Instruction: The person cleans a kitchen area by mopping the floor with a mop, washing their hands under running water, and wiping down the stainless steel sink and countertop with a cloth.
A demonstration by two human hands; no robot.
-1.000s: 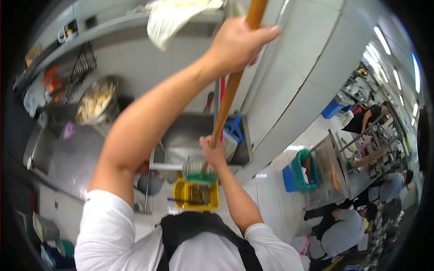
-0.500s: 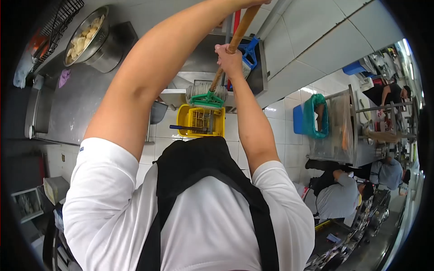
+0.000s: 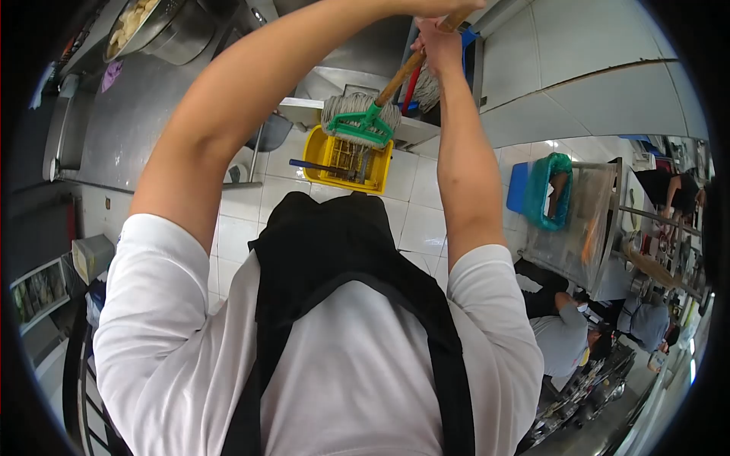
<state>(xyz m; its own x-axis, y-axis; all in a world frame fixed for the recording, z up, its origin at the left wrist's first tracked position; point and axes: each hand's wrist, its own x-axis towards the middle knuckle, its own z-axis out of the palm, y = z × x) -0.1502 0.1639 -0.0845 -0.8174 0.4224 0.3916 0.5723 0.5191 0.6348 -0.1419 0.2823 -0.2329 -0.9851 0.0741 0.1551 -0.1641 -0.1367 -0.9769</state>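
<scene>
A mop (image 3: pixel 370 119) with a wooden handle, a green clamp and grey strands is held up at a slant over a yellow mop bucket (image 3: pixel 386 173). My right hand (image 3: pixel 441 44) is closed around the upper handle. Higher up, at the top edge of the view, my left hand (image 3: pixel 439 7) is on the handle too, its fingers partly cut off. The strands hang above the bucket's wringer, which has a dark blue lever (image 3: pixel 308 164); whether they touch it I cannot tell.
Behind the bucket is a steel sink area with a red handle (image 3: pixel 411 90) and another mop head. A steel counter (image 3: pixel 125 144) with a pot and colander of pale food stands left. At right are a blue bin (image 3: pixel 517 188) with a green bag, shelving and several people.
The mop has tilted more, its handle leaning right, and my hands have moved up and right in view. The bucket sits slightly higher in view as the camera shifted.
</scene>
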